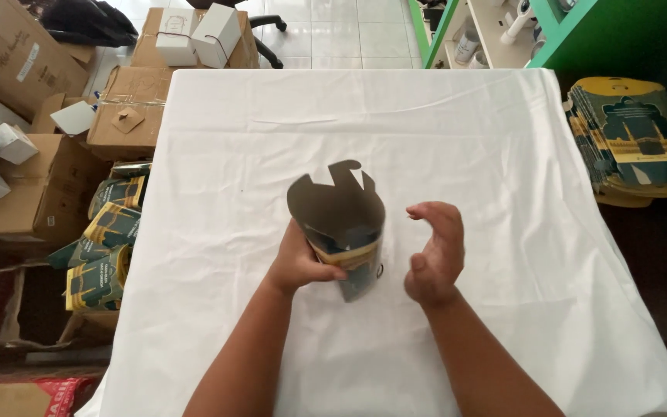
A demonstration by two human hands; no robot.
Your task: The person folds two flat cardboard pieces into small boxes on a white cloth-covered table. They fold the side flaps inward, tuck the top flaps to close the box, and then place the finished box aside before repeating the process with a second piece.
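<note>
Nearest to us are our two bare forearms, rising from the lower edge of the view over the worktop (503,154), which a white cloth covers from end to end. We take that worktop as our landmark. Above its middle we hold a dark cardboard carton (343,232), curled into an open tube with scalloped flaps at its upper end and a green and yellow print on its outer face; it is tilted, lower end toward us, and lifted clear of the cloth as far as we can tell. Our left hand (300,262) has its grip closed around the lower left side of the carton, thumb across the front. Our right hand (434,251) is just beside the carton on its right, apart from it, fingers curled but the grip released and holding nothing.

Left of the worktop, on the floor, brown cardboard boxes (125,108) stand stacked, with small white boxes (194,35) on top of those beyond the far left corner. Nearer us along the left edge lies a heap of printed cartons (106,239) in the same green and yellow. Right of the worktop lies a stack of flat printed carton blanks (634,139), and beyond the far right corner stands a green shelf (580,35).
</note>
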